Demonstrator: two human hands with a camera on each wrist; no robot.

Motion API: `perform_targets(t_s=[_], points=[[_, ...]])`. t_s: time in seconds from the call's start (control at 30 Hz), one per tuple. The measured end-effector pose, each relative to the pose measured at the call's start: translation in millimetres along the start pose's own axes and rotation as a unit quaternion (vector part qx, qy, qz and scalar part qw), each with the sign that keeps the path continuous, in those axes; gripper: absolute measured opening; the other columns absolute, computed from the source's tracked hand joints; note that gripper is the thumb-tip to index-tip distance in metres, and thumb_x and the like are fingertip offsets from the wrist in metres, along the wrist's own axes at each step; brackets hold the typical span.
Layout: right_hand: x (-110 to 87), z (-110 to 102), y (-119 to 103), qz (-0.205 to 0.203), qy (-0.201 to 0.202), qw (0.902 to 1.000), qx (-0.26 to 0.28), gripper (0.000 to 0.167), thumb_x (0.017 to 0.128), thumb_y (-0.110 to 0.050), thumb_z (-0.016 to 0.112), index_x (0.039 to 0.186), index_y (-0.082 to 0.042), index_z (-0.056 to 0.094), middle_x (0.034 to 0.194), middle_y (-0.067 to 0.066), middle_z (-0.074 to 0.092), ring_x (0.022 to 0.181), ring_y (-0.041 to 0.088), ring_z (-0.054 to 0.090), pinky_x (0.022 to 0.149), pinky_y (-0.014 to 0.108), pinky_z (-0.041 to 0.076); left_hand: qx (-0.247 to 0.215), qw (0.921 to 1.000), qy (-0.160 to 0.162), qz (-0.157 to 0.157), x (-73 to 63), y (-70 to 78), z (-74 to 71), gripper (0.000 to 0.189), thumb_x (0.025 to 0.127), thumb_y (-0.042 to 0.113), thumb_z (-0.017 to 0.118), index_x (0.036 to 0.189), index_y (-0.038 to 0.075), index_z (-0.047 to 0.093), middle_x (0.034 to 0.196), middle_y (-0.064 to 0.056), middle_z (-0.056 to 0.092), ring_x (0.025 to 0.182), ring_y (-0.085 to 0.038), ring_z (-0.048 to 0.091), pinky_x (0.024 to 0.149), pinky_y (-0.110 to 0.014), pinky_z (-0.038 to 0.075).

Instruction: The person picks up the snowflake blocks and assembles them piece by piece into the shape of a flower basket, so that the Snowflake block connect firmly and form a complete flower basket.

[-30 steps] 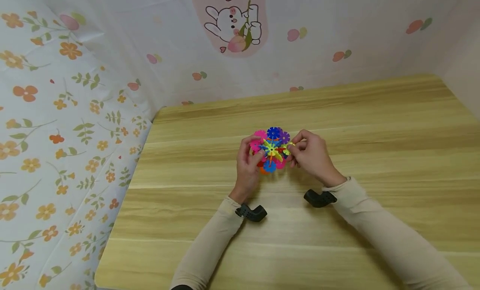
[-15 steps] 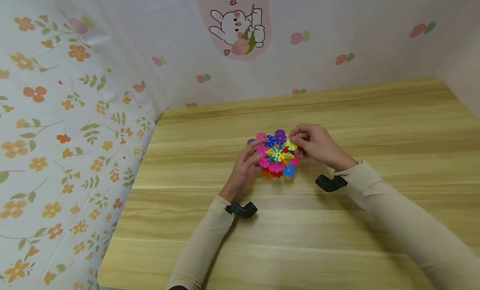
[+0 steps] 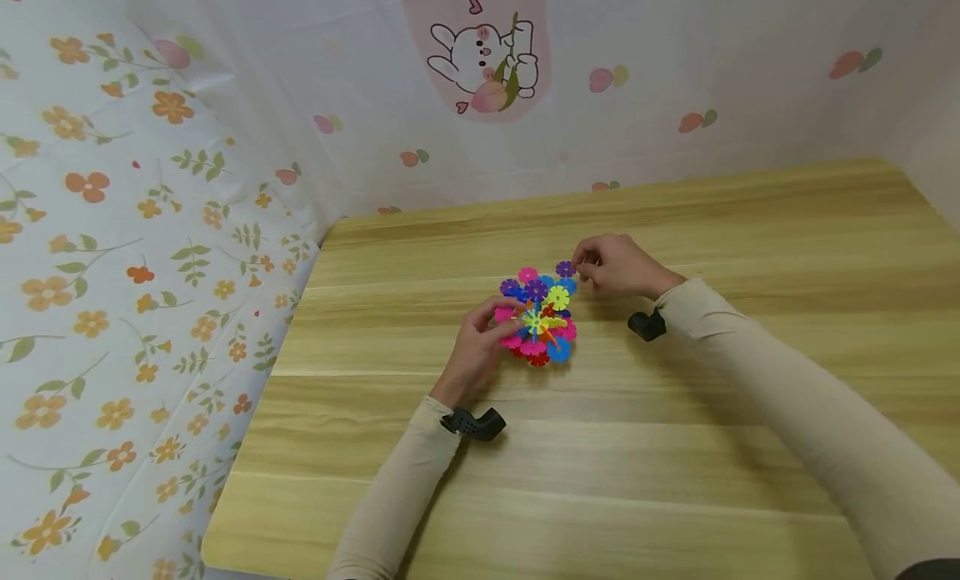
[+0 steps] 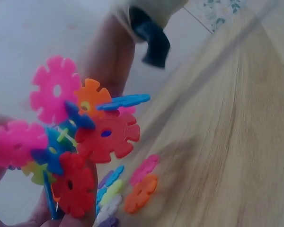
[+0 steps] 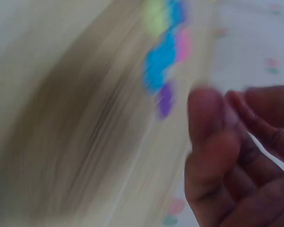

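My left hand (image 3: pixel 476 347) grips a cluster of interlocking flower-shaped plastic discs (image 3: pixel 534 322), pink, blue, yellow, red and orange, held above the table. In the left wrist view this disc cluster (image 4: pixel 106 137) fills the left side, its slots joined at many angles. My right hand (image 3: pixel 618 265) is beyond the cluster to the right, fingers bent and fingertips beside a loose purple disc (image 3: pixel 566 268). Nothing shows between the right fingertips (image 5: pixel 206 101) in the right wrist view, where the purple disc (image 5: pixel 165 100) appears apart from them.
Several loose discs lie on the wooden table (image 3: pixel 675 447) behind the cluster, among them an orange disc (image 4: pixel 141 194) and a pink disc (image 4: pixel 145 169). A printed white cloth (image 3: pixel 637 122) hangs along the table's back edge. Black wrist cameras (image 3: pixel 476 424) are strapped to both forearms.
My right hand has let go of the yellow-green disc on the cluster and moved back to the loose discs. The left hand keeps its grip, and the cluster has turned and come slightly nearer.
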State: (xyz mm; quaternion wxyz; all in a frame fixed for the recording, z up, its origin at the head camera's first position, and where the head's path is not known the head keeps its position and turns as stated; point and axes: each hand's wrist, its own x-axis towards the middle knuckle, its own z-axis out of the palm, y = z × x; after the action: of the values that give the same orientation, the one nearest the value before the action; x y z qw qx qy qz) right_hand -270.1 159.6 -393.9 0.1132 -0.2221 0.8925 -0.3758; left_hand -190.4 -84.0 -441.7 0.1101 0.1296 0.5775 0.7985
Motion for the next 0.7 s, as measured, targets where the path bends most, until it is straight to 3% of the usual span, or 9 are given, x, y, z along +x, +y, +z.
perform_targets(t_s=[0.13, 0.23, 0.33, 0.5, 0.7], points=[[12.9, 11, 11, -0.008, -0.001, 0.9923, -0.124, 0.025, 0.085, -0.001, 0.056, 0.109, 0.004, 0.062, 0.092, 0.016, 0.062, 0.084, 0.028, 0.057, 0.075, 0.043, 0.047, -0.035, 0.9994, -0.003, 0.006, -0.6, -2.4, 0.3, 0.019, 0.088, -0.007, 0.055, 0.107, -0.009, 0.054, 0.110, -0.008, 0.051, 0.089, -0.017, 0.053, 0.078, -0.025, 0.047], [19.1, 21, 13, -0.007, -0.013, 0.9859, -0.166, 0.030, 0.085, -0.004, 0.058, 0.115, 0.003, 0.061, 0.101, 0.020, 0.058, 0.092, 0.032, 0.053, 0.080, 0.045, 0.046, -0.043, 0.9991, -0.005, 0.004, -0.9, -2.9, 2.5, 0.022, 0.088, -0.008, 0.054, 0.109, -0.009, 0.053, 0.112, -0.009, 0.050, 0.089, -0.016, 0.053, 0.080, -0.025, 0.047], [22.7, 26, 14, -0.005, -0.008, 0.9793, -0.202, 0.026, 0.086, -0.008, 0.061, 0.112, -0.003, 0.063, 0.103, 0.020, 0.053, 0.093, 0.032, 0.050, 0.080, 0.045, 0.046, -0.040, 0.9992, -0.006, -0.002, -0.1, -1.7, 5.3, 0.024, 0.089, -0.006, 0.054, 0.113, -0.006, 0.053, 0.117, -0.011, 0.048, 0.088, -0.015, 0.052, 0.079, -0.024, 0.047], [24.2, 22, 16, -0.019, -0.005, 0.9746, -0.223, 0.016, 0.083, 0.001, 0.059, 0.097, -0.002, 0.063, 0.093, 0.017, 0.053, 0.086, 0.031, 0.049, 0.075, 0.043, 0.046, -0.039, 0.9992, -0.001, -0.010, 1.9, -0.5, 7.8, 0.025, 0.089, -0.004, 0.055, 0.114, -0.004, 0.053, 0.115, -0.011, 0.049, 0.085, -0.013, 0.050, 0.075, -0.022, 0.046], [22.7, 11, 23, -0.005, -0.034, 0.9844, -0.172, 0.028, 0.081, 0.007, 0.053, 0.108, 0.005, 0.059, 0.101, 0.020, 0.060, 0.094, 0.035, 0.054, 0.083, 0.045, 0.045, -0.060, 0.9980, 0.012, -0.013, 3.6, -1.6, 8.6, 0.024, 0.089, -0.007, 0.053, 0.110, 0.003, 0.057, 0.114, -0.007, 0.048, 0.083, -0.014, 0.049, 0.070, -0.023, 0.044]])
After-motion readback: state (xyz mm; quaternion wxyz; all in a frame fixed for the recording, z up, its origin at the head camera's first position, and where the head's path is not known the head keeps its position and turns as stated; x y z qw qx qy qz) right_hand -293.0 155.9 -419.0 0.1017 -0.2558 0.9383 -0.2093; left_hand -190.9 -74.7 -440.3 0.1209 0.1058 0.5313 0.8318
